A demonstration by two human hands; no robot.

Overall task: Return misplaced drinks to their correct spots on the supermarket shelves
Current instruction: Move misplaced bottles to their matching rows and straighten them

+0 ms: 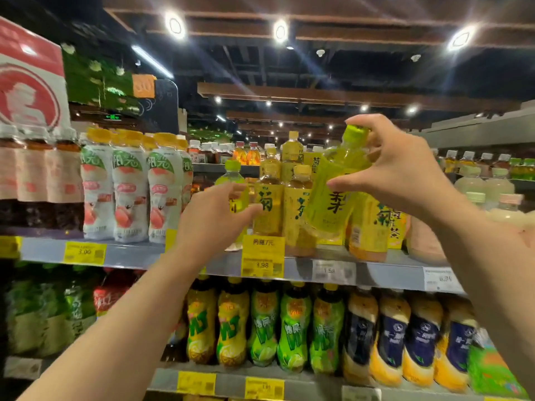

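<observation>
Supermarket aisle, dark ceiling, wooden beams, round spotlights [175, 25] lit. Grey metal shelf edge [136, 254] carries yellow price tags [84, 252]. Right hand [396, 172] pinches green tea bottle [335, 192] tilted, lifted above upper shelf, in front of yellow chrysanthemum tea bottles [269, 198]. Left hand [214, 218] curls round second green-capped bottle [233, 186] standing at shelf front, beside the yellow ones. White peach drink bottles [124, 186] further left. Lower shelf: lime-green bottles [263, 328], navy-labelled bottles [393, 337].

Yellow price tags [263, 256] along the shelf edge [139, 254], round ceiling lights [175, 25] overhead.
</observation>
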